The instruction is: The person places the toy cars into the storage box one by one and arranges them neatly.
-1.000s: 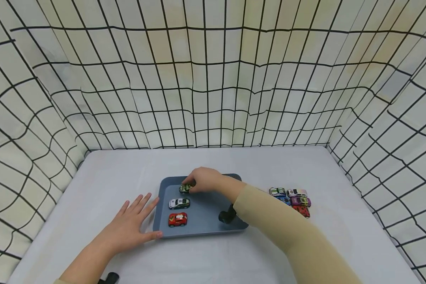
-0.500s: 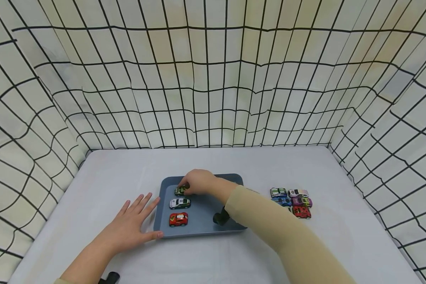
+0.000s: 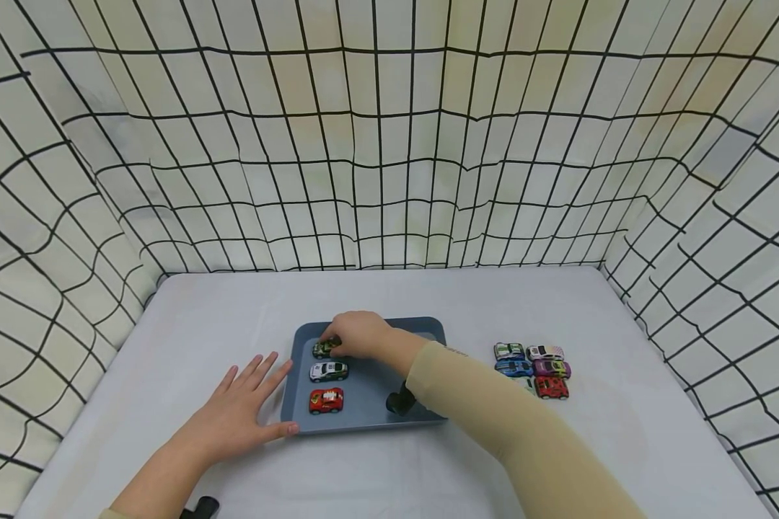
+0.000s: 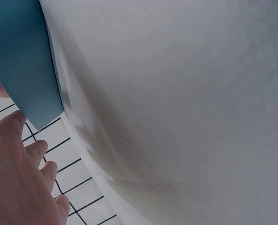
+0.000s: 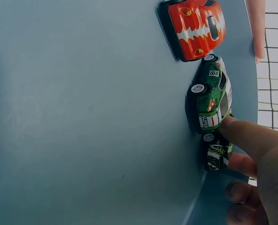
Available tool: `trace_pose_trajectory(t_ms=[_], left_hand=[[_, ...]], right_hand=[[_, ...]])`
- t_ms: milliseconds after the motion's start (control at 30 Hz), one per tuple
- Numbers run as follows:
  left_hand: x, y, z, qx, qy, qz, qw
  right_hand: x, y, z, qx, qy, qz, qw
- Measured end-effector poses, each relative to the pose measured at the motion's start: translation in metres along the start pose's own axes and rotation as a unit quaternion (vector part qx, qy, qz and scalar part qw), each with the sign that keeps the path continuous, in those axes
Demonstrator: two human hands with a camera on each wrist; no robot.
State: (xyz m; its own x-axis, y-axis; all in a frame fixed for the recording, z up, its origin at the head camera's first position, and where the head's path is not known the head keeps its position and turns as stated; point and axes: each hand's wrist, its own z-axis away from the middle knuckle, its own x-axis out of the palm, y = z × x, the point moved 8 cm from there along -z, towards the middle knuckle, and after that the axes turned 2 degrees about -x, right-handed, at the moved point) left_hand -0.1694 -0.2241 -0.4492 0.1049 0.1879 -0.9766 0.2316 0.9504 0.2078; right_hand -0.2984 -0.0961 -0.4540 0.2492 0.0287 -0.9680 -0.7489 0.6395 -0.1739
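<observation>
My right hand (image 3: pixel 358 334) pinches a dark green and black toy car (image 3: pixel 325 347) near the far left corner of the blue-grey tray (image 3: pixel 370 425). Just nearer stands a white and green toy car (image 3: pixel 328 371), and below it a red toy car (image 3: pixel 326 400). In the right wrist view, the thumb lies close to the green car's end (image 5: pixel 216 93), with the patterned car (image 5: pixel 218 154) between thumb and fingers. My left hand (image 3: pixel 243 411) lies with spread fingers at the tray's left edge, its thumb touching the near left corner.
Several toy cars (image 3: pixel 552 368) stand grouped on the white table (image 3: pixel 623 447) to the right of the tray. A black grid-lined white cloth (image 3: pixel 389 180) rises behind and at both sides. A black wrist mount (image 3: pixel 399 401) hangs over the tray under my right forearm.
My right hand has slid the dark green and black car leftward and slightly nearer inside the tray. The left hand keeps its place.
</observation>
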Motion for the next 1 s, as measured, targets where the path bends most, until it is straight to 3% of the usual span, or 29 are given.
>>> trace_pose_trajectory(t_ms=[300,567,1000], left_hand=[[0.0,-0.001,-0.001,-0.003,-0.003,0.002,1.0],[0.003,-0.002,-0.002,-0.002,-0.004,0.005,1.0],[0.002,-0.001,-0.001,-0.002,-0.003,0.011,0.9999]], right_hand=[[-0.009,-0.001,0.005,-0.013,0.02,0.001,1.0],[-0.021,0.006,0.017,0.01,0.031,-0.028,0.999],[-0.04,0.038,0.062,0.016,0.073,-0.02,0.997]])
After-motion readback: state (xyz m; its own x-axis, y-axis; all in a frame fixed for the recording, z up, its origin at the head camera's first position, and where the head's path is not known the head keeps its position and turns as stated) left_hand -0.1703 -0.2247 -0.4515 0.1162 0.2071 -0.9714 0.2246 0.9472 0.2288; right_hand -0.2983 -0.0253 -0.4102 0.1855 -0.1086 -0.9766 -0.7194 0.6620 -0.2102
